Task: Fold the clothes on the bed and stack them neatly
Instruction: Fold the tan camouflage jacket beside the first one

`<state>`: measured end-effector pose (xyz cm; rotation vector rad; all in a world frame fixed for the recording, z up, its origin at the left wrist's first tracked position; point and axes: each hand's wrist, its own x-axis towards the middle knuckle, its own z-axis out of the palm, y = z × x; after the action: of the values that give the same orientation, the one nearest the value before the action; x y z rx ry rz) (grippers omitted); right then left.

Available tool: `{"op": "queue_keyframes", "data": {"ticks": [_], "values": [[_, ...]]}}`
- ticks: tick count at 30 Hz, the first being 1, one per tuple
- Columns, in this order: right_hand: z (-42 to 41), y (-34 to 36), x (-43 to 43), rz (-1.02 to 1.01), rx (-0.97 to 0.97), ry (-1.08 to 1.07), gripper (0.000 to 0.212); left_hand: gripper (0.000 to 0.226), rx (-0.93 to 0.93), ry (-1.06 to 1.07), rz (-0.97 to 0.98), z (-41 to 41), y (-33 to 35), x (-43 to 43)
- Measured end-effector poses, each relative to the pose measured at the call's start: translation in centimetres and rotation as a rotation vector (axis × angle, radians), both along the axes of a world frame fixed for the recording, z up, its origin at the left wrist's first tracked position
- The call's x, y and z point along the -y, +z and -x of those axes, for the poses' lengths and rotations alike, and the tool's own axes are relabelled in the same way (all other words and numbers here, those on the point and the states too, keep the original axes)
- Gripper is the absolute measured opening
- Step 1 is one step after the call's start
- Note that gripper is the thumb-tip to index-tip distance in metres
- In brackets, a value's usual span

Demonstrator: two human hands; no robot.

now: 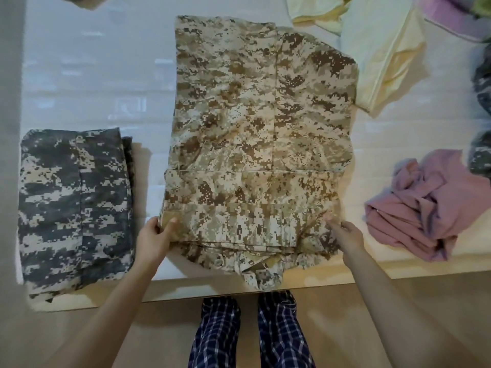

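A tan desert-camouflage garment (260,134) lies spread flat in the middle of the white bed (85,75), its near end folded into layers at the bed's front edge. My left hand (155,239) pinches the near left corner of that folded end, thumb on top. My right hand (345,235) grips the near right corner, fingers tucked into the cloth. A folded grey camouflage garment (75,208) lies to the left of my left hand.
A crumpled pink garment (422,205) sits at the right near the bed edge. Pale yellow clothes (382,54) lie at the back right, with purple cloth (457,14) and dark camouflage cloth (482,107) at the far right. Wooden floor and my checked trouser legs (252,330) are below.
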<state>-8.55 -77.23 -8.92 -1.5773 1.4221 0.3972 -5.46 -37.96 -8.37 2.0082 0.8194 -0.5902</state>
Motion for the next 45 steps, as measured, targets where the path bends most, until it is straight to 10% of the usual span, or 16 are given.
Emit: {"op": "queue_keyframes", "data": {"ticks": [2,9,14,20,33,42,45], "values": [[0.4,0.5,1.4,-0.046,0.073,0.026,0.014,0.030,0.013,0.012,-0.002,0.4,0.1,0.0],[1.0,-0.6,3.1,0.114,0.043,0.022,0.019,0.034,0.052,-0.044,-0.251,2.1,0.0,2.1],[2.5,0.9,3.2,0.834,0.114,0.871,0.038,0.046,0.507,-0.702,-0.595,3.0,0.4,2.0],[6.7,-0.2,2.3,0.562,-0.036,1.837,0.090,0.094,0.431,-1.480,-0.615,3.7,-1.7,0.9],[5.3,-2.5,3.7,0.554,-0.068,1.866,0.090,0.096,0.092,-1.466,-0.853,2.9,-3.5,2.5],[3.7,2.5,6.0,0.296,0.294,1.374,0.081,0.062,0.379,-1.112,-0.486,2.4,1.7,0.2],[7.3,5.4,6.0,0.172,0.328,1.266,0.070,0.069,0.159,-1.093,-0.389,6.4,3.6,-2.3]]}}
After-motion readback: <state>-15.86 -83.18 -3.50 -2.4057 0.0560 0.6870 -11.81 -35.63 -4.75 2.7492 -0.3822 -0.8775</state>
